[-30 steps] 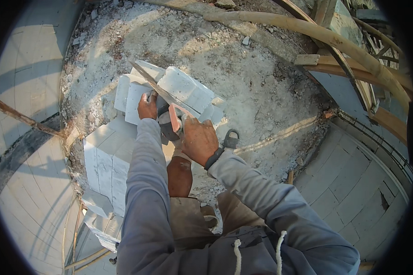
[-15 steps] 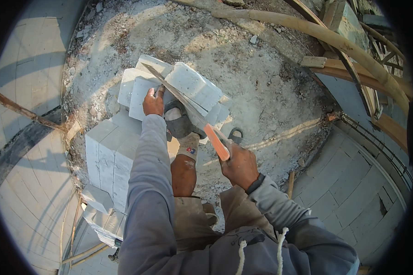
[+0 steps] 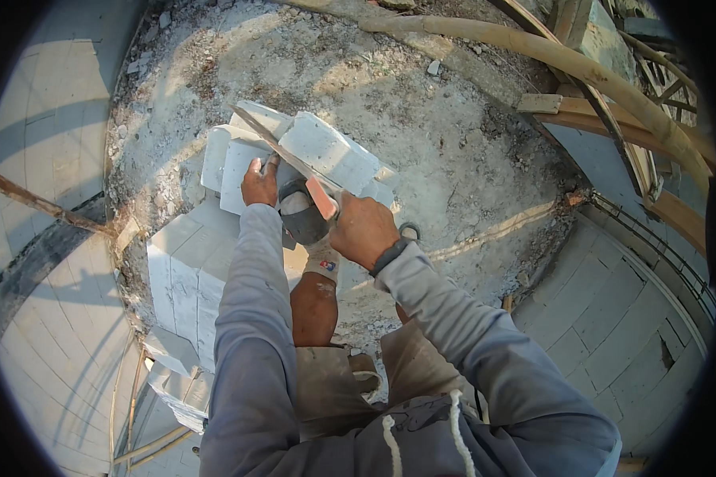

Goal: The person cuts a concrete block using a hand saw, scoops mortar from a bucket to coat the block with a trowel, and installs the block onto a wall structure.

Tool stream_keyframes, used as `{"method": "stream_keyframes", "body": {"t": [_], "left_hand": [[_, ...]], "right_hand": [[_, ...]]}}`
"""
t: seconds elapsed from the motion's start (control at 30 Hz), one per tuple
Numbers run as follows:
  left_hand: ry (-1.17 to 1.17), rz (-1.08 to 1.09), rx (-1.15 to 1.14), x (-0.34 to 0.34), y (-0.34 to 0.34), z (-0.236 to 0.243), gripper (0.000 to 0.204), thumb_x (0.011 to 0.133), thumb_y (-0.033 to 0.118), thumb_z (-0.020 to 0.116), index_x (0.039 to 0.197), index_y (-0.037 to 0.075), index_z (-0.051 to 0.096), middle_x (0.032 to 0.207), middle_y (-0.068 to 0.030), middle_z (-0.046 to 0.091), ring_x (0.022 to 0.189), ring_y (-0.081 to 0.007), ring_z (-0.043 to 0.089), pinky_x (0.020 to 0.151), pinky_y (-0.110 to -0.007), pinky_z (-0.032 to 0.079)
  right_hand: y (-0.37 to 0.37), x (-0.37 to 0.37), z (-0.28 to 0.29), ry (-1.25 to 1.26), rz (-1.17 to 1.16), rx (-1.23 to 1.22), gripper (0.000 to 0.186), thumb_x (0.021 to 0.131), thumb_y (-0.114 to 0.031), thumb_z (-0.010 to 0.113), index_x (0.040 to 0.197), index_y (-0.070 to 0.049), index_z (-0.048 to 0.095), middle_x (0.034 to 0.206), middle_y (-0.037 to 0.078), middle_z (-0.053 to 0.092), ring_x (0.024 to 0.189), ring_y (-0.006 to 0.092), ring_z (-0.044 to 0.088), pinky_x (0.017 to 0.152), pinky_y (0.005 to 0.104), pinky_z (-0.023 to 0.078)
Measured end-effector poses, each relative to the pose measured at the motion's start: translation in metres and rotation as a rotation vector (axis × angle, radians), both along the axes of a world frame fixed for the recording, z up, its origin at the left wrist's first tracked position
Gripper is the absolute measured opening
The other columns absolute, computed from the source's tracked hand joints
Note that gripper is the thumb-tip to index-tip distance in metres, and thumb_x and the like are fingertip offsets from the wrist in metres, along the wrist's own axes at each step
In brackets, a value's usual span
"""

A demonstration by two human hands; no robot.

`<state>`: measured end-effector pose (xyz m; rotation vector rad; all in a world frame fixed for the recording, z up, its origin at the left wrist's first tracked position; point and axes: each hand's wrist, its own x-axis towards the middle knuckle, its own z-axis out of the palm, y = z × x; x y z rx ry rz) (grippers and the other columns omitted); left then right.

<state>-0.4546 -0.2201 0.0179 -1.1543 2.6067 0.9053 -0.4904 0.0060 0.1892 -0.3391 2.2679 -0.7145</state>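
My right hand [image 3: 364,230] is closed around the orange handle of a handsaw [image 3: 277,145]. The saw's long blade slants up and left across a light grey aerated concrete block [image 3: 243,165]. On that block's edge, just left of the blade, my left hand [image 3: 259,184] grips with its fingers curled. Another pale block [image 3: 318,141] lies at an angle right of the blade. My foot in a dark sandal [image 3: 306,226] presses beside the blocks, below the saw. How deep the blade sits in the block is hard to see.
A stack of pale blocks [image 3: 184,266] stands left of my leg. Rubble-strewn ground [image 3: 461,167] spreads ahead. Block walls rise at left [image 3: 56,318] and right [image 3: 589,318]. A bent bamboo pole [image 3: 533,49] and timber boards [image 3: 589,119] lie at the far right.
My right hand has pushed the saw forward and up to the left, bringing its handle close to my foot. My left hand stays on the block.
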Motion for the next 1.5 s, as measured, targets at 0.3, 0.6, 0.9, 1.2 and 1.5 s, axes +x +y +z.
{"method": "stream_keyframes", "body": {"t": [0.3, 0.6, 0.9, 1.2, 1.5], "left_hand": [[-0.074, -0.028, -0.054, 0.008, -0.015, 0.013, 0.063, 0.083, 0.049, 0.062, 0.118, -0.003, 0.058, 0.115, -0.0237, 0.061, 0.110, -0.0380, 0.057, 0.094, -0.039, 0.044], [-0.131, -0.021, -0.019, 0.019, -0.021, 0.014, 0.056, 0.085, 0.048, 0.059, 0.112, -0.001, 0.060, 0.112, -0.0232, 0.062, 0.105, -0.0395, 0.058, 0.089, -0.042, 0.045], [-0.129, 0.009, -0.033, -0.009, -0.005, 0.005, 0.060, 0.084, 0.049, 0.059, 0.120, 0.001, 0.057, 0.116, -0.0226, 0.061, 0.109, -0.0403, 0.056, 0.093, -0.041, 0.044], [-0.138, 0.029, 0.059, 0.006, -0.010, 0.016, 0.044, 0.085, 0.041, 0.060, 0.109, 0.004, 0.062, 0.108, -0.0229, 0.064, 0.103, -0.0409, 0.059, 0.088, -0.041, 0.046], [-0.061, -0.003, 0.002, 0.016, -0.018, 0.018, 0.049, 0.083, 0.046, 0.062, 0.105, 0.002, 0.063, 0.102, -0.0203, 0.066, 0.097, -0.0361, 0.062, 0.084, -0.041, 0.047]], "right_hand": [[0.126, 0.118, 0.054, 0.018, -0.086, -0.138, 0.036, 0.075, -0.010, 0.064, 0.111, -0.010, 0.062, 0.078, 0.017, 0.066, 0.067, 0.0357, 0.065, 0.060, 0.0429, 0.053], [0.037, 0.078, 0.003, 0.024, -0.026, -0.035, 0.029, 0.070, -0.011, 0.064, 0.094, 0.003, 0.056, 0.071, 0.020, 0.063, 0.065, 0.0374, 0.064, 0.060, 0.0459, 0.051], [-0.024, -0.004, 0.002, 0.012, 0.016, 0.009, 0.024, 0.070, -0.014, 0.063, 0.087, 0.003, 0.057, 0.073, 0.023, 0.064, 0.070, 0.0380, 0.065, 0.064, 0.0449, 0.052], [0.081, 0.084, 0.024, -0.031, -0.112, -0.047, 0.026, 0.066, -0.007, 0.065, 0.090, 0.000, 0.058, 0.077, 0.021, 0.065, 0.072, 0.0379, 0.065, 0.063, 0.0466, 0.052], [0.104, 0.111, 0.032, 0.027, -0.075, -0.107, 0.033, 0.073, -0.008, 0.062, 0.106, -0.005, 0.059, 0.081, 0.020, 0.065, 0.069, 0.0379, 0.064, 0.061, 0.0461, 0.052]]}}
